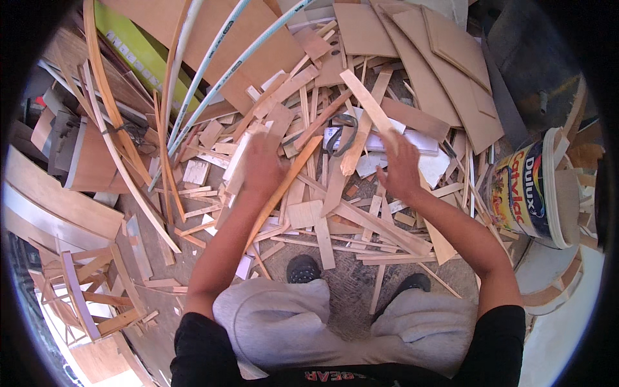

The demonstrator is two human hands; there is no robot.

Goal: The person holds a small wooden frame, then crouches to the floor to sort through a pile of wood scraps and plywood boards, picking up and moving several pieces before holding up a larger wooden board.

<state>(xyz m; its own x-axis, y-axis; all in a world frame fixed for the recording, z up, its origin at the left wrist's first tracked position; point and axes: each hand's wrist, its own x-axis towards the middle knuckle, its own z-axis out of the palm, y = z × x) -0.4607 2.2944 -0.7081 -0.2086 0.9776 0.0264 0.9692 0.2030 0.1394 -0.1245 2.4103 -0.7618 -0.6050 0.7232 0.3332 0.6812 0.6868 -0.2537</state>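
Observation:
My right hand [402, 169] is at the near end of a pale wooden strip [367, 97], its upper fingers closed around that end and another digit standing apart below. The strip slants away to the upper left over the scrap pile. My left hand [263, 169] is smeared by motion and reaches into the left side of the pile. Beside it are a brown board offcut [278, 120] and a pale block [237, 158]; whether its fingers grip either one cannot be made out. Between my hands lie a dark looped strap [343, 137] and a curved orange-brown strip [284, 187].
Large brown boards [425, 71] lean at the back right. A paint bucket [538, 187] with wood in it stands at the right. Bent light-blue hoses [213, 80] and long curved strips [109, 129] rise at the left. A small wooden frame [97, 297] lies at the lower left.

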